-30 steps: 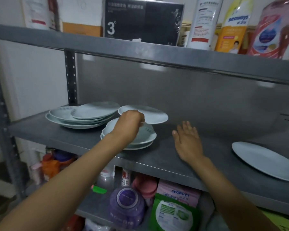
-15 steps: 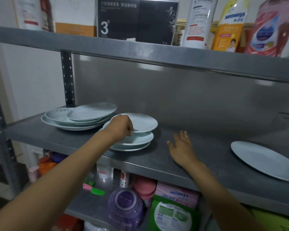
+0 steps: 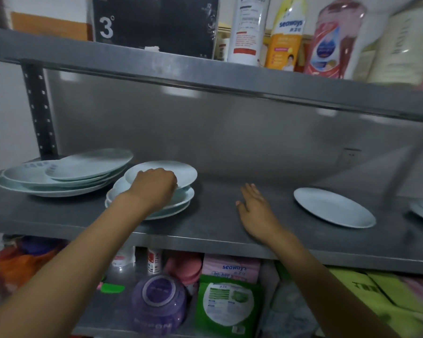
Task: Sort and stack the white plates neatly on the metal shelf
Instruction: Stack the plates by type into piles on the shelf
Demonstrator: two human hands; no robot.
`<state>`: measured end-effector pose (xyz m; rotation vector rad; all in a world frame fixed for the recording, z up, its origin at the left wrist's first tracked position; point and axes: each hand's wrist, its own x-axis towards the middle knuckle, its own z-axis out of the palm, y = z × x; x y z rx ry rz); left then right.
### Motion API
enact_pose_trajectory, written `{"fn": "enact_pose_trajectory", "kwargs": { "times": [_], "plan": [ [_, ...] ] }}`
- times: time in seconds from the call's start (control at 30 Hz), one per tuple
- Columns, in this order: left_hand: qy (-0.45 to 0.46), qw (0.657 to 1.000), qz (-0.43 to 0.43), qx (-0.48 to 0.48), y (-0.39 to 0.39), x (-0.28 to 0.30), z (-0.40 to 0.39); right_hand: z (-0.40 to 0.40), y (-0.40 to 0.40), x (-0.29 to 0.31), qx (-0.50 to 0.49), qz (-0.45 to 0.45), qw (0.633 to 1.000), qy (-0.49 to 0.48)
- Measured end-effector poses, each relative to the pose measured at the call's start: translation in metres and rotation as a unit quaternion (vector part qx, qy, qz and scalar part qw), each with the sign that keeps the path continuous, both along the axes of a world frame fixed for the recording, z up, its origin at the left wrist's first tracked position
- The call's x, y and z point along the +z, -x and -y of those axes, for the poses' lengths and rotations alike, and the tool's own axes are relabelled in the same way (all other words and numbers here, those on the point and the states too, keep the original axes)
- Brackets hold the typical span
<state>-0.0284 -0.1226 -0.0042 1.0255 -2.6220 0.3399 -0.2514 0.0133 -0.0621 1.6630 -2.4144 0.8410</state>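
Left of the left hand's fingers lay a wide plate stack. Those fingers curled over the top plate of a smaller stack. The right hand rested flat, fingers together, on the metal shelf; rightward lay a single plate.

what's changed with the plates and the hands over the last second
The left hand carried the small plate from behind the small stack forward onto its top, still gripping its rim. The right hand stays open on the shelf; the large stack and lone plate are unmoved.
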Motion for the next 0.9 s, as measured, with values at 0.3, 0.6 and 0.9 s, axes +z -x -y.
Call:
{"fn": "enact_pose_trajectory", "kwargs": {
  "times": [0.3, 0.6, 0.9],
  "plan": [
    [0.036, 0.965, -0.106, -0.237, 0.095, -0.028, -0.075, -0.061, 0.047, 0.006, -0.101, -0.075, 0.992, -0.018],
    [-0.131, 0.952, -0.127, -0.245, 0.198, -0.068, -0.119, -0.118, 0.115, -0.010, -0.267, -0.070, 0.958, -0.073],
    [-0.103, 0.967, -0.139, -0.185, 0.222, -0.091, -0.122, -0.140, 0.150, -0.023, -0.294, 0.021, 0.955, 0.039]
  ]
}}
